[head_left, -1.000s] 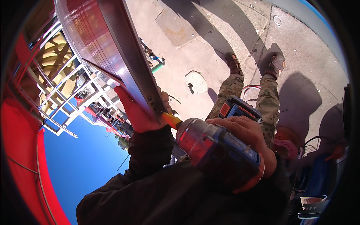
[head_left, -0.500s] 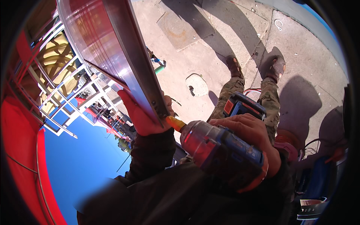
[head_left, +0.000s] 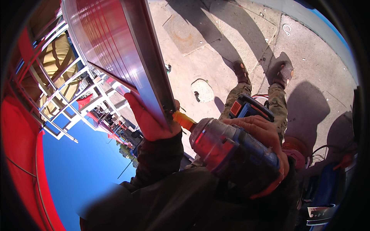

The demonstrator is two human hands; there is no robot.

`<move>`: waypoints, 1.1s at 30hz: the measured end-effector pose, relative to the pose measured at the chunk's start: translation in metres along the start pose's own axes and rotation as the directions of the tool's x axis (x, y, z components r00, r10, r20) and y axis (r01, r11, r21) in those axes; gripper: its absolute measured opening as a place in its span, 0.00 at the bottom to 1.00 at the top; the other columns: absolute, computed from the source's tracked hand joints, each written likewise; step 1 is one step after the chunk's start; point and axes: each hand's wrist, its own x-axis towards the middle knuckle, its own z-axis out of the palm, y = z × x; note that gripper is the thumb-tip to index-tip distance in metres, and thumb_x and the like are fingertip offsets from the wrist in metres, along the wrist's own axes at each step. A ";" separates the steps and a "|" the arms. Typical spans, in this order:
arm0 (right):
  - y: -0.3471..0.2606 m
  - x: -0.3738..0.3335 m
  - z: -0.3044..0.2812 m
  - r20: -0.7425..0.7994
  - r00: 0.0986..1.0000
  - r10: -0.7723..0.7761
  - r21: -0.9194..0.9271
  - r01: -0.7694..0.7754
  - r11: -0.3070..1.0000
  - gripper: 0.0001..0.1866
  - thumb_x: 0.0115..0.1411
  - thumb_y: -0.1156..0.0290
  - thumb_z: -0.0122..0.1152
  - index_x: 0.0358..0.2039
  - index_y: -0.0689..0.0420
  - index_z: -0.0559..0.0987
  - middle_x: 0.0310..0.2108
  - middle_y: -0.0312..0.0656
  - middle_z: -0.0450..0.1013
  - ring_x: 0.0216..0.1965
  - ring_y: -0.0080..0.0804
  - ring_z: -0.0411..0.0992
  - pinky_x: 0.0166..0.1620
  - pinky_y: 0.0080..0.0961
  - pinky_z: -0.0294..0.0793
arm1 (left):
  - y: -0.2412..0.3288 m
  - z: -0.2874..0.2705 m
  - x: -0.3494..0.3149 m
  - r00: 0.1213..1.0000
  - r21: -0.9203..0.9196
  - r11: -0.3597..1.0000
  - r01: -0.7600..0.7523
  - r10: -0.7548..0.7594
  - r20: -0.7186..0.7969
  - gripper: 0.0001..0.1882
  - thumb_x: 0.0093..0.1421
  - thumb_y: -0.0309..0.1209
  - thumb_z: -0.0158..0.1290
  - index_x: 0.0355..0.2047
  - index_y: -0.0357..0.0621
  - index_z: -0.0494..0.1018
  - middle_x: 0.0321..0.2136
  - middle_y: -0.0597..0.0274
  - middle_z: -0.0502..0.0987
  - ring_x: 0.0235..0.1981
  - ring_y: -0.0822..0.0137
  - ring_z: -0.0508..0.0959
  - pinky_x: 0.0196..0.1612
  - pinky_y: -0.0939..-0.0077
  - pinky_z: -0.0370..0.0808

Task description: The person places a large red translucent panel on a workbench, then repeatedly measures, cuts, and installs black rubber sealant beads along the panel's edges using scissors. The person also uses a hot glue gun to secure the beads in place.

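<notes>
My left hand is wrapped round the lower end of a long metal panel. The panel's shiny face reflects red, and a dark channel-like edge runs along its right side. My right hand grips a blue cordless drill, its body tilted and its nose pointing up and left. The yellow sleeve on the nose meets the channel edge near small dark holes, close to my left fingers. Whether a screw sits at the tip is too small to tell.
White metal frames with yellowish material stand at the left, beside red fabric. Concrete paving spreads below, with shadows across it. My shoes are on the right, near a pink-red round object and a dark cable.
The panel's lower end and my left hand have shifted slightly right. The drill has moved slightly right and down with it, its yellow tip staying at the panel's edge.
</notes>
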 end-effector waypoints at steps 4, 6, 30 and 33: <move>-0.001 -0.002 -0.003 0.017 0.996 0.087 0.104 -0.088 0.991 0.30 0.50 0.62 0.63 0.55 0.59 0.78 0.43 0.46 0.80 0.44 0.45 0.79 0.46 0.34 0.75 | -0.002 0.005 0.000 0.993 0.002 1.000 -0.022 0.022 -0.112 0.24 0.66 0.58 0.49 0.36 0.50 0.76 0.29 0.70 0.78 0.30 0.72 0.77 0.26 0.79 0.67; -0.007 -0.001 -0.008 0.041 0.988 0.149 0.112 -0.152 0.982 0.31 0.50 0.61 0.64 0.55 0.59 0.77 0.41 0.46 0.79 0.44 0.45 0.79 0.46 0.34 0.75 | -0.001 0.005 -0.002 0.985 0.061 0.998 0.026 -0.015 -0.170 0.26 0.65 0.61 0.48 0.35 0.50 0.76 0.28 0.70 0.78 0.30 0.71 0.77 0.26 0.78 0.68; -0.151 -0.069 0.104 -0.466 0.882 -0.065 -0.582 -0.251 0.774 0.18 0.57 0.71 0.66 0.49 0.57 0.76 0.40 0.41 0.76 0.40 0.38 0.75 0.41 0.35 0.74 | -0.010 -0.028 0.032 0.967 0.205 0.956 0.210 -0.234 0.102 0.36 0.59 0.71 0.46 0.41 0.49 0.76 0.30 0.62 0.81 0.34 0.65 0.80 0.30 0.68 0.72; -0.192 -0.049 0.082 -0.534 0.765 0.361 -0.131 -0.497 0.858 0.21 0.59 0.76 0.62 0.53 0.58 0.70 0.40 0.38 0.70 0.37 0.22 0.68 0.39 0.20 0.71 | 0.003 -0.033 0.044 0.912 0.410 0.865 0.289 -0.379 0.155 0.40 0.57 0.75 0.43 0.41 0.50 0.77 0.31 0.62 0.82 0.35 0.65 0.80 0.36 0.66 0.70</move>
